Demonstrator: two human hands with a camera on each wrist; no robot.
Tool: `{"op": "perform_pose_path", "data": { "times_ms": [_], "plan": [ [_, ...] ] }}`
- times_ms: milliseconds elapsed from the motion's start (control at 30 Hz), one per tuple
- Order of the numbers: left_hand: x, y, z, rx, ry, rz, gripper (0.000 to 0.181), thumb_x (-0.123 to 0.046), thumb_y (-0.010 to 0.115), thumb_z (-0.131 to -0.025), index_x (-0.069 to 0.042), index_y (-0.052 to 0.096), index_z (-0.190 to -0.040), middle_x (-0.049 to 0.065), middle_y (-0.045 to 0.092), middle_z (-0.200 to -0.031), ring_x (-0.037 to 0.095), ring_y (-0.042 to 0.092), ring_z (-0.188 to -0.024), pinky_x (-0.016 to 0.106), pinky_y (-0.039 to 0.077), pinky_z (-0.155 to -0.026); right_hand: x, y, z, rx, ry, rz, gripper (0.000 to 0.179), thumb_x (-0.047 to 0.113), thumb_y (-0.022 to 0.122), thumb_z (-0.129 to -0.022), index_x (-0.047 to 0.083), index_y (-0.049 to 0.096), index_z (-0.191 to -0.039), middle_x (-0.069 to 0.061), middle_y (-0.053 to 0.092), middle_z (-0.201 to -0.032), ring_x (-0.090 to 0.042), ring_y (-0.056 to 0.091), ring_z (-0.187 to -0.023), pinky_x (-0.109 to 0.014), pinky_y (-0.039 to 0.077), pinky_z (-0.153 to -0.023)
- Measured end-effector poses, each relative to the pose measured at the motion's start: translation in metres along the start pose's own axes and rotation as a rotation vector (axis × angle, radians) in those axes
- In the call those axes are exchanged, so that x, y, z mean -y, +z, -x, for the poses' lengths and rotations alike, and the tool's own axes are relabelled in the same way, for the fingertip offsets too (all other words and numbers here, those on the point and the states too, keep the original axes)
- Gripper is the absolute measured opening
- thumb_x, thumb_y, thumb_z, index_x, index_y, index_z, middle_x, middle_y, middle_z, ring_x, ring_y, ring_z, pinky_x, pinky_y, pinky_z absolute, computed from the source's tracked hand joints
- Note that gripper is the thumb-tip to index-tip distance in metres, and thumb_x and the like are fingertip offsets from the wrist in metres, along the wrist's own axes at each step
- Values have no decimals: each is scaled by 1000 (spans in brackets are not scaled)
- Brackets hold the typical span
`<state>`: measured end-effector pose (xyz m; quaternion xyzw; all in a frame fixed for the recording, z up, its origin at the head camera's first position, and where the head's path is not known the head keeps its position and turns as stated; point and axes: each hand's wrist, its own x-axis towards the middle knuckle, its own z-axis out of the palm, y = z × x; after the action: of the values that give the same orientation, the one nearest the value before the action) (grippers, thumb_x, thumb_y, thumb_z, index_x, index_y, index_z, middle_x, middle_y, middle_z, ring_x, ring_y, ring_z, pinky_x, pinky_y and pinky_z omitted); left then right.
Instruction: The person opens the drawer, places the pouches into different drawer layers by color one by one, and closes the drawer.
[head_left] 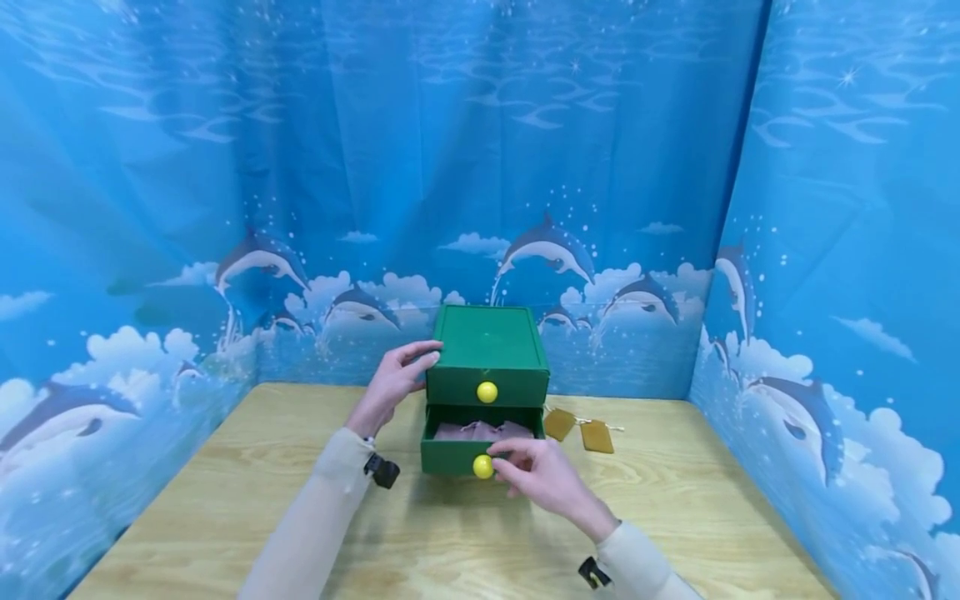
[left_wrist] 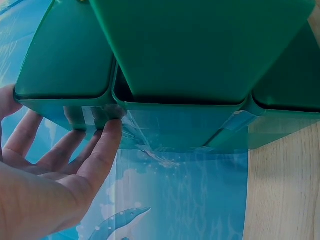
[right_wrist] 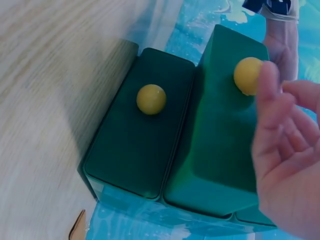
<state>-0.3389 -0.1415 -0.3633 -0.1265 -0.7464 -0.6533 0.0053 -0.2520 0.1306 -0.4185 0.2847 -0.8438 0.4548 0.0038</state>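
Note:
A green drawer cabinet (head_left: 491, 337) with yellow ball knobs stands on the table. Its middle drawer (head_left: 450, 454) is pulled out, with lilac drawstring pouches (head_left: 480, 431) inside. The top drawer (head_left: 453, 387) is closed; in the right wrist view the lowest drawer (right_wrist: 132, 145) is closed too. My left hand (head_left: 393, 379) rests against the cabinet's left side, thumb at the top edge, fingertips (left_wrist: 112, 127) touching the side wall. My right hand (head_left: 543, 475) is at the pulled-out drawer's knob (head_left: 483, 467), index finger and thumb extended by its right side, not wrapped round it.
Two mustard-coloured pouches (head_left: 596, 436) with pale drawstrings lie on the wooden table (head_left: 300, 500), right of the cabinet. Behind and at both sides hangs a blue curtain (head_left: 397, 167) printed with dolphins.

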Motion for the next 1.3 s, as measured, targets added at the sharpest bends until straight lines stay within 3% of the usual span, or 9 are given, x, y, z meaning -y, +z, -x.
{"op": "perform_pose_path", "data": {
  "times_ms": [133,300,600,1133,1300],
  "plan": [
    [1,0,0,-4,-2,-3,40,-35,56,-100,-20,57,-137,7,46,-150,29,42,-139,52,46,-106,1,4,0,74,15,54,31,24,64,-96,19,66,-126,1,75,-86,-21,69,-61,-26,57,-57],
    [-1,0,0,-12,-4,-5,40,-35,57,-100,-20,58,-137,6,46,-149,30,43,-138,53,46,-106,0,7,-3,102,4,88,29,21,63,-96,19,66,-125,-2,76,-91,-17,70,-64,-22,56,-59],
    [-3,0,-2,-2,-5,-7,41,-36,56,-100,-19,57,-138,7,45,-150,30,42,-138,53,45,-107,1,6,-10,39,13,192,27,32,69,-92,25,69,-118,1,75,-93,-3,69,-77,-20,57,-66],
    [3,1,2,15,-12,8,42,-34,56,-101,-18,55,-140,7,43,-152,29,39,-141,54,42,-109,-7,8,-24,23,65,142,27,26,72,-90,22,69,-116,1,75,-88,-9,70,-76,-23,57,-65],
    [-7,1,6,30,-4,-9,42,-28,52,-103,-13,51,-143,11,38,-155,32,37,-142,54,42,-109,-11,8,-30,3,65,148,25,25,70,-92,22,69,-117,0,76,-89,-12,71,-78,-25,57,-67]
  ]
}}
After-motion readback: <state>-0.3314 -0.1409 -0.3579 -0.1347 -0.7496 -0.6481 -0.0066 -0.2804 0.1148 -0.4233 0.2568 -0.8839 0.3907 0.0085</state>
